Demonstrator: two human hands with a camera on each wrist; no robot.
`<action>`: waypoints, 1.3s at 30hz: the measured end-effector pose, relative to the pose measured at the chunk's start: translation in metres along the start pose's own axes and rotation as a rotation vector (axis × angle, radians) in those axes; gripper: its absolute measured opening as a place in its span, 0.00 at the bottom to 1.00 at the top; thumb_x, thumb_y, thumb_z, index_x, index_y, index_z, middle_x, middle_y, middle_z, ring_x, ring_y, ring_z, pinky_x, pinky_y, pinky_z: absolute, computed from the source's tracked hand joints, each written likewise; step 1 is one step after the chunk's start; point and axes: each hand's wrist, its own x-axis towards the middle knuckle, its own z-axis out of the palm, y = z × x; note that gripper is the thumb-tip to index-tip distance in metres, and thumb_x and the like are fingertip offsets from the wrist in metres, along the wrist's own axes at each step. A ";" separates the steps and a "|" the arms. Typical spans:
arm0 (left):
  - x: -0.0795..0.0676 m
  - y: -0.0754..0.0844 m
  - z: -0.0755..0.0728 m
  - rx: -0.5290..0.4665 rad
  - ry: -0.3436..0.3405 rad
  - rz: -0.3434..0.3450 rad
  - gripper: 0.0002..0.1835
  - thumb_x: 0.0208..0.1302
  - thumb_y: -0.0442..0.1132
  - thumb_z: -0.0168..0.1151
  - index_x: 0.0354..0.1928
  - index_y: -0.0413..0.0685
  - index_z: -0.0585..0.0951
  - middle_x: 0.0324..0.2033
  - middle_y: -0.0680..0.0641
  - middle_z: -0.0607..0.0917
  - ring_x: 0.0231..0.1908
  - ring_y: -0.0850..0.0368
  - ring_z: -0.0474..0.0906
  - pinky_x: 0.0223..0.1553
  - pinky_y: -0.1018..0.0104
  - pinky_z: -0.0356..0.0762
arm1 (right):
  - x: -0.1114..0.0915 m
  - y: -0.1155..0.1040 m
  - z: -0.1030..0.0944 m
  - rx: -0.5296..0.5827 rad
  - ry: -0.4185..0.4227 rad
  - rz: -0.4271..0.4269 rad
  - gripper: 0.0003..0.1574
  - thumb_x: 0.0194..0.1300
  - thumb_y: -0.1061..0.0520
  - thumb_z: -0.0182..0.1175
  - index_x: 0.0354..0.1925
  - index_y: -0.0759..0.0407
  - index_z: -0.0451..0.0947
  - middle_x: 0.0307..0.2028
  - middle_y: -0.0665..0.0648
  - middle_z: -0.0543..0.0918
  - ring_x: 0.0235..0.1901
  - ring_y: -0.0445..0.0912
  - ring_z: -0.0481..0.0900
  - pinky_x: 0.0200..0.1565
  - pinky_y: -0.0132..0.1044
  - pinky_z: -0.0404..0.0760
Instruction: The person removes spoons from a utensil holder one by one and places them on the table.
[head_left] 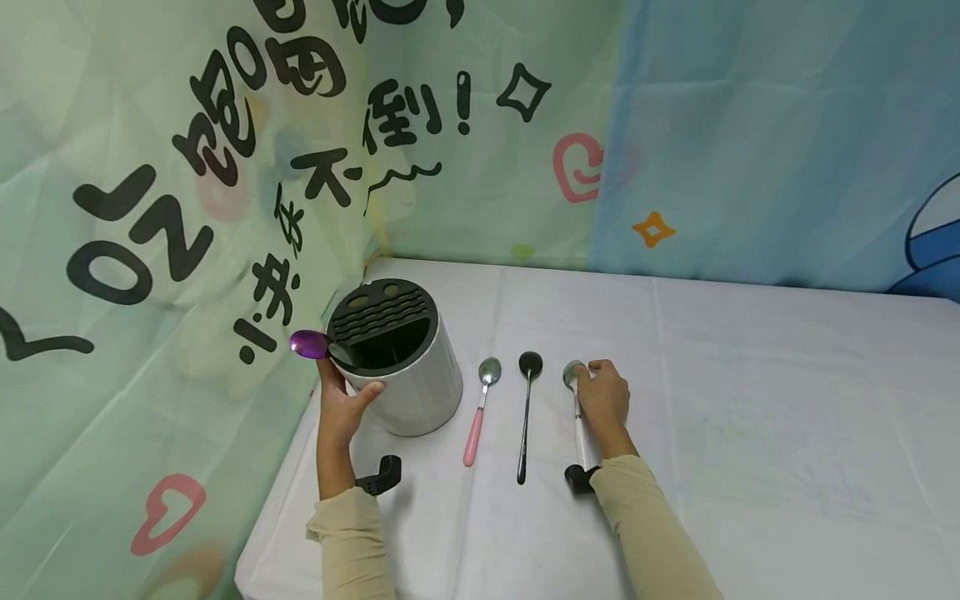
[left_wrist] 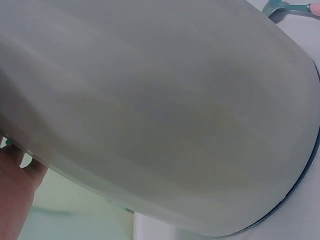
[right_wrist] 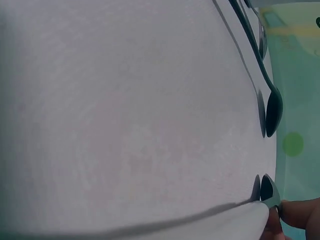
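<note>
My left hand [head_left: 342,408] grips the side of a white round utensil holder [head_left: 423,400], thumb on its front wall. The holder has a black lid with wavy slots and one large opening. A purple spoon [head_left: 308,344] leans at the lid's left rim, its bowl sticking out above that hand. In the left wrist view the holder's wall [left_wrist: 165,115] fills most of the picture, with fingertips at its edge. My right hand [head_left: 606,398] pinches a white-handled spoon [head_left: 580,433] near its metal bowl. In the right wrist view, finger and thumb meet at that spoon's neck [right_wrist: 272,201].
Left of the white-handled spoon lie a black spoon [head_left: 524,417] and a pink-handled spoon [head_left: 474,433], roughly side by side on the white tablecloth [head_left: 750,400]. A printed cloth backdrop [head_left: 480,217] rises behind the table and along its left side, close to the holder.
</note>
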 end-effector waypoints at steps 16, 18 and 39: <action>0.000 0.002 -0.002 0.036 0.001 -0.010 0.69 0.34 0.69 0.66 0.70 0.42 0.39 0.71 0.42 0.43 0.71 0.49 0.36 0.69 0.48 0.33 | -0.005 -0.001 -0.029 -0.102 -0.244 0.003 0.32 0.68 0.49 0.43 0.61 0.69 0.60 0.57 0.74 0.68 0.54 0.66 0.69 0.51 0.55 0.73; 0.001 0.002 -0.002 0.036 0.004 -0.008 0.69 0.34 0.70 0.66 0.70 0.41 0.39 0.71 0.42 0.43 0.71 0.50 0.35 0.69 0.49 0.33 | -0.007 -0.007 -0.035 -0.104 -0.253 0.001 0.32 0.68 0.48 0.43 0.62 0.68 0.59 0.57 0.74 0.68 0.54 0.66 0.69 0.50 0.56 0.73; 0.005 -0.001 -0.001 0.036 -0.002 -0.012 0.70 0.32 0.71 0.66 0.70 0.41 0.42 0.70 0.40 0.45 0.71 0.48 0.37 0.69 0.48 0.34 | -0.061 -0.227 -0.050 -0.068 -0.293 -0.812 0.29 0.64 0.48 0.55 0.59 0.61 0.67 0.51 0.61 0.77 0.54 0.54 0.72 0.55 0.47 0.71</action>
